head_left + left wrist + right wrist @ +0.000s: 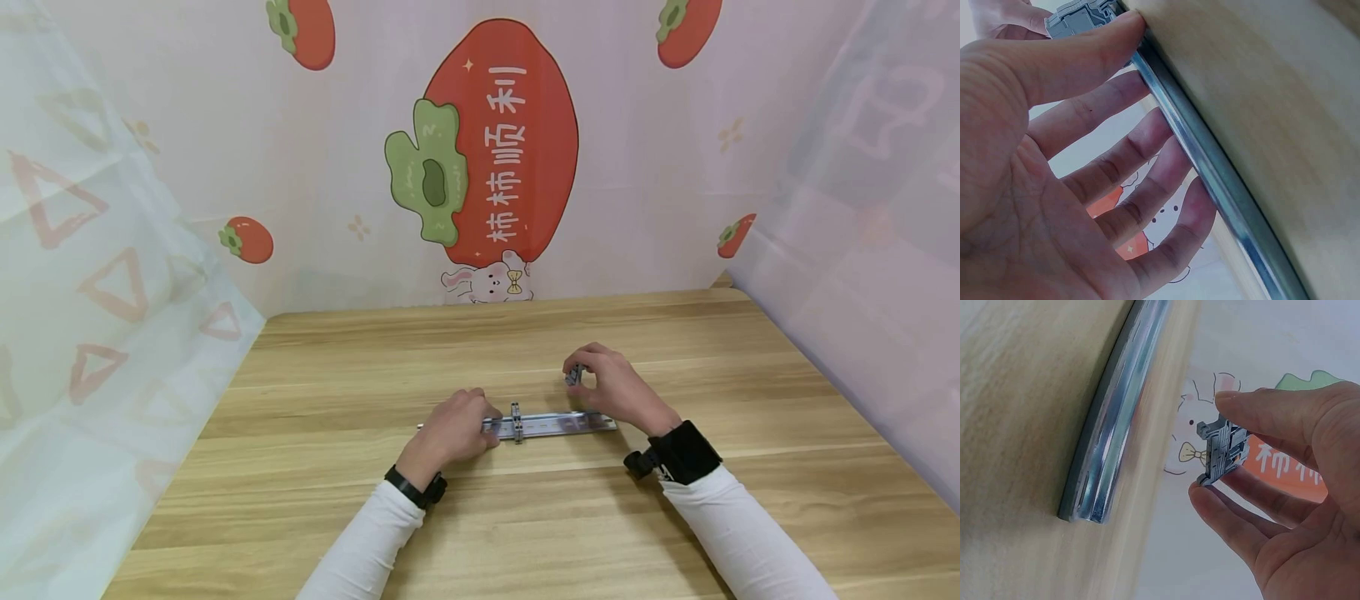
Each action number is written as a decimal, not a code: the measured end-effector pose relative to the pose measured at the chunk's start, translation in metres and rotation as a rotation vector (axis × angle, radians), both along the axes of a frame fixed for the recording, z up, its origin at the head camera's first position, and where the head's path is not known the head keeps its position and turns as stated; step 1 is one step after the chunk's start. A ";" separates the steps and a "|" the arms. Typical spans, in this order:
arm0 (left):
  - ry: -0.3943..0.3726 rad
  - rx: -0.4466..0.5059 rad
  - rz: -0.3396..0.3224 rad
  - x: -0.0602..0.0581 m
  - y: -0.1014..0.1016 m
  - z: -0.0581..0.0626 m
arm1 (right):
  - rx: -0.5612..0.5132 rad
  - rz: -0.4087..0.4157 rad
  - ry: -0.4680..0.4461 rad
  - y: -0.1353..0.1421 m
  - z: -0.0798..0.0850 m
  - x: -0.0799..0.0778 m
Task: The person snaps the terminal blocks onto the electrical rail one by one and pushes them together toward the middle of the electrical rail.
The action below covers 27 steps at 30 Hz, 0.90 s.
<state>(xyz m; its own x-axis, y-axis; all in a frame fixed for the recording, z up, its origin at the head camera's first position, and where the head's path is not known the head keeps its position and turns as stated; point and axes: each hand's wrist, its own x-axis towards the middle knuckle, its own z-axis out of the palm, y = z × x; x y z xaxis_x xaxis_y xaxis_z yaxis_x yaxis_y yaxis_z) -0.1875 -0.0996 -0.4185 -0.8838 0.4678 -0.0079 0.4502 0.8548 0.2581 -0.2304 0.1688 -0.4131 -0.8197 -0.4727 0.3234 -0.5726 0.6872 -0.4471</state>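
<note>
A silvery slotted DIN rail point(558, 424) lies crosswise on the table. My left hand point(453, 425) grips its left part, thumb on the near edge and fingertips along the far edge. Just right of that thumb, grey terminal blocks or a single block point(517, 423) sit upright across the rail; the number cannot be made out. Above the table, behind the rail's right part, my right hand point(621, 392) pinches another grey terminal block point(1225, 450) between thumb and fingers. This block is apart from the rail, whose right end point(1088, 509) shows in the right wrist view.
The wood-grain table point(525, 525) spreads around the rail on all sides. A curtain point(345, 150) printed with persimmons hangs behind its far edge, and pale sheets point(105, 292) hang at both sides. Each wrist wears a black strap point(684, 454).
</note>
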 end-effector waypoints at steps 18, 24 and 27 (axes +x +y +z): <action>-0.002 0.002 0.001 0.000 0.000 -0.001 | -0.018 -0.006 -0.024 -0.001 0.003 0.000; -0.003 0.003 0.002 0.000 0.000 0.000 | -0.028 0.003 -0.025 -0.002 0.005 0.001; -0.002 0.004 0.000 0.000 0.000 0.000 | -0.036 0.005 -0.025 -0.002 0.005 0.001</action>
<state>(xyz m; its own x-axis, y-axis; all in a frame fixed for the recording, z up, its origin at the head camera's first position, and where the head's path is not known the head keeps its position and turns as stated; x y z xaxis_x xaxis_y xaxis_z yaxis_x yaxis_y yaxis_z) -0.1876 -0.0995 -0.4189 -0.8840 0.4675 -0.0075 0.4494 0.8540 0.2619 -0.2298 0.1669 -0.4081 -0.8256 -0.4650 0.3197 -0.5642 0.6679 -0.4854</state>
